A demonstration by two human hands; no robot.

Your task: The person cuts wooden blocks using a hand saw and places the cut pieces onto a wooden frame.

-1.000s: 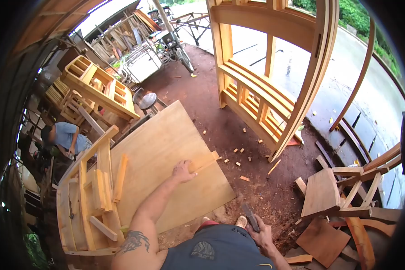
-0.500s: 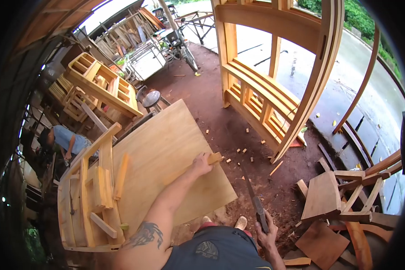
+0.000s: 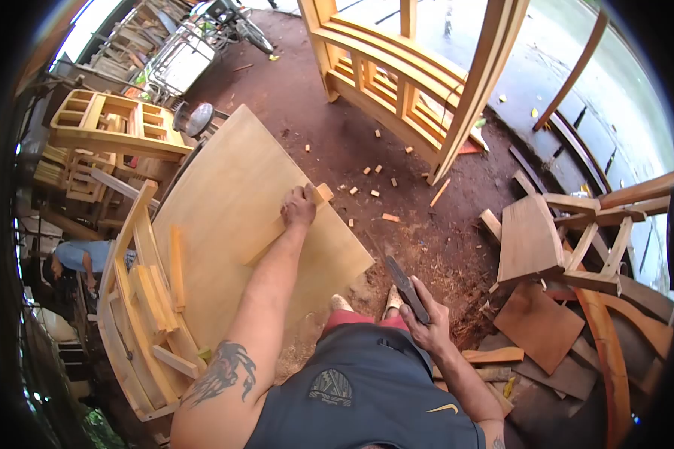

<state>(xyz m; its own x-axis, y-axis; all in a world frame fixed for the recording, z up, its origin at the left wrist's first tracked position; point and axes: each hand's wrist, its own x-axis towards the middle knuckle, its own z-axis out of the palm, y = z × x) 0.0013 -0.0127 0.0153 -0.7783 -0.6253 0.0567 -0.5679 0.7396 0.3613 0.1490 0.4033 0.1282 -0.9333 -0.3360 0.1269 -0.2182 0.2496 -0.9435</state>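
Head view: as L hand is closed over the strip near its far end, R hand has the dark tool. Tool is prob. a saw, but seen nearly end-on, so can't confirm. Both grips occupied: L curled round strip, R wrapped on tool handle. Strip lies on the tabletop, its tip near the R-hand edge; tool is held out past the near corner, apart from strip.

Tabletop also has a curved frame along its L side, w/ a loose slat beside it. Small offcuts on the floor beyond, next to the tall frame. Scrap pile to the R. Co-worker far L, bent over; their hands too small to read.

Step in hand, my read: strip being steadied or positioned, tool ready, no contact btwn them yet. Next move calls for strip kept from sliding, tool brought over to it, L fingers clear of the blade, if it is one.
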